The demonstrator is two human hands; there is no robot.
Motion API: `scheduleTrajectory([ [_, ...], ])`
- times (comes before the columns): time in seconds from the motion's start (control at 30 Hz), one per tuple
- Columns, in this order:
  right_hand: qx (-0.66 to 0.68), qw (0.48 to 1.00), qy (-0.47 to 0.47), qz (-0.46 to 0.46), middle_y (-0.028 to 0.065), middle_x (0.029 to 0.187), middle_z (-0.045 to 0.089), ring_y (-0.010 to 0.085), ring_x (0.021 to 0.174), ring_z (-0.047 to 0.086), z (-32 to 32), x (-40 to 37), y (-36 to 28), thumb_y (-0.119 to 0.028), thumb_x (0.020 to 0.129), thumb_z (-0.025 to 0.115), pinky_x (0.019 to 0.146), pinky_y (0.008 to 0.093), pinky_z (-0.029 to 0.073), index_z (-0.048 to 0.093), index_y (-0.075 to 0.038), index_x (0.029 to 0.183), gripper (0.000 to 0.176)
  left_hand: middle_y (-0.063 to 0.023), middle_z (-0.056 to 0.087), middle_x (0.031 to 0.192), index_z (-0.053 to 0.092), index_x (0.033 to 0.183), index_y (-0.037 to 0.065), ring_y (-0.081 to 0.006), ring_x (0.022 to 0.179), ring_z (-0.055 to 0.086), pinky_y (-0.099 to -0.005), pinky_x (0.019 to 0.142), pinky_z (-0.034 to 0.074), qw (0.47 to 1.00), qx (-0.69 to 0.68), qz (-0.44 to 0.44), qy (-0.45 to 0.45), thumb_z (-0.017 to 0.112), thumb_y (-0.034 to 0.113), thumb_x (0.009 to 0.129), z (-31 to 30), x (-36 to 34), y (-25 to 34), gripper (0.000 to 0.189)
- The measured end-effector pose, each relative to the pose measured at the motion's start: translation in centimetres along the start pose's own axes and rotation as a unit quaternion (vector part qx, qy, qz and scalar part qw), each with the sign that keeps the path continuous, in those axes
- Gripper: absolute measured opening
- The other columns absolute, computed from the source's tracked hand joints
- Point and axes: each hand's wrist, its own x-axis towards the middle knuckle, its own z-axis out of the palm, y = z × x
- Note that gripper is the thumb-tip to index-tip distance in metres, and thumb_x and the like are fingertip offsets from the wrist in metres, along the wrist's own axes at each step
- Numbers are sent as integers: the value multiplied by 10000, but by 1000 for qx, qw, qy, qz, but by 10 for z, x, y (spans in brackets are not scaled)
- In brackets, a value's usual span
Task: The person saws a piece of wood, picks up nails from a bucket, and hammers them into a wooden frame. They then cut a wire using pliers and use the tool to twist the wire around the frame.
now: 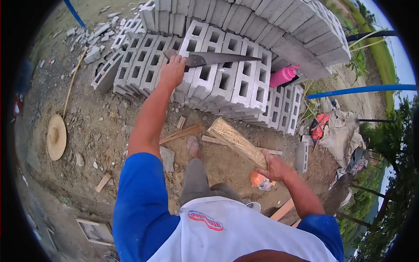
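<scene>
My left hand [174, 70] is closed around the handle of a handsaw [211, 58]. The saw's dark blade points right across the top of stacked hollow concrete blocks [223, 82]. Lower down on the right, my right hand [274, 167] grips the near end of a thick piece of lumber [235, 139], its fingers wrapped round the edge. That lumber slants up and left, above the dirt ground. Under it, a thin wood strip [211, 139] and a bundle of split wood [185, 132] lie by my foot.
A pink bottle [283, 76] sits among the blocks. More blocks [301, 26] form a taller stack behind. An orange item in plastic [258, 179] lies below my right hand. A straw hat [56, 137] is at left, sacks [342, 131] at right, and a blue pipe [362, 90] crosses there.
</scene>
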Motion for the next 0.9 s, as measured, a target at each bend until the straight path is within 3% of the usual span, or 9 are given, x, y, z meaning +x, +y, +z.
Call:
scheduleTrajectory([
  [0.03, -4, 1000, -21, 21, 333, 940, 612, 498, 935, 581, -13, 17, 1, -391, 832, 666, 822, 529, 455, 333, -8, 1319, 703, -72, 581, 1143, 538, 1144, 119, -235, 1175, 502, -495, 937, 411, 997, 47, 16, 52, 470, 145, 919, 24, 20, -13, 236],
  [0.17, -42, 994, -79, 66, 336, 925, 600, 500, 913, 576, -73, 81, -12, -451, 838, 650, 819, 531, 446, 326, 10, 1312, 737, -19, 597, 1157, 530, 1182, 140, -209, 1201, 495, -559, 1001, 332, 984, 157, 20, -86, 512, 113, 892, 37, 67, -30, 291],
  [0.3, -89, 993, -74, 1, 329, 888, 597, 494, 900, 575, -105, 140, -9, -419, 849, 645, 820, 527, 446, 325, -9, 1278, 674, -40, 618, 1085, 567, 1138, 122, -211, 1157, 519, -574, 1026, 308, 981, 55, 138, -121, 581, 76, 790, 15, 76, -52, 351],
  [0.33, -98, 992, -83, -10, 328, 884, 597, 494, 908, 574, -114, 156, -11, -406, 851, 645, 823, 528, 445, 323, -14, 1273, 660, -63, 628, 1008, 597, 1043, 94, -252, 1097, 546, -504, 997, 375, 981, -10, 149, -121, 561, 65, 754, 7, 72, -56, 292],
  [0.43, -108, 985, -132, -34, 320, 902, 602, 495, 944, 569, -147, 197, -30, -347, 854, 648, 839, 536, 439, 318, -32, 1278, 623, -156, 583, 830, 591, 901, 66, -355, 873, 574, -391, 779, 471, 975, -189, 45, -107, 564, 74, 687, -51, 27, -51, 215],
  [0.53, -154, 973, -142, -94, 313, 917, 607, 496, 941, 572, -164, 234, -43, -346, 855, 641, 837, 531, 444, 332, -23, 1264, 607, -175, 578, 718, 544, 820, 53, -419, 675, 572, -438, 628, 460, 936, -303, -175, -33, 576, 106, 695, -85, -92, -69, 140],
  [0.57, -166, 969, -135, -123, 313, 919, 608, 493, 939, 575, -166, 253, -46, -349, 854, 638, 834, 527, 448, 337, -16, 1265, 609, -163, 589, 713, 558, 835, 60, -371, 672, 594, -421, 638, 468, 909, -306, -281, -41, 567, 100, 709, -96, -137, -69, 132],
  [0.7, -215, 945, -127, -213, 299, 954, 618, 466, 957, 590, -148, 345, -63, -341, 849, 634, 847, 511, 471, 351, 19, 1253, 610, -125, 583, 690, 579, 871, 50, -237, 607, 557, -363, 608, 463, 855, -212, -472, 31, 575, 119, 745, -172, -228, 0, 143],
  [0.9, -232, 940, -89, -234, 257, 1114, 583, 453, 1065, 561, -128, 417, -78, -332, 823, 665, 886, 495, 479, 397, -31, 1272, 603, -136, 589, 707, 618, 993, 22, -250, 620, 569, -354, 613, 475, 771, -247, -585, 50, 640, 199, 821, -183, -253, 109, 248],
])
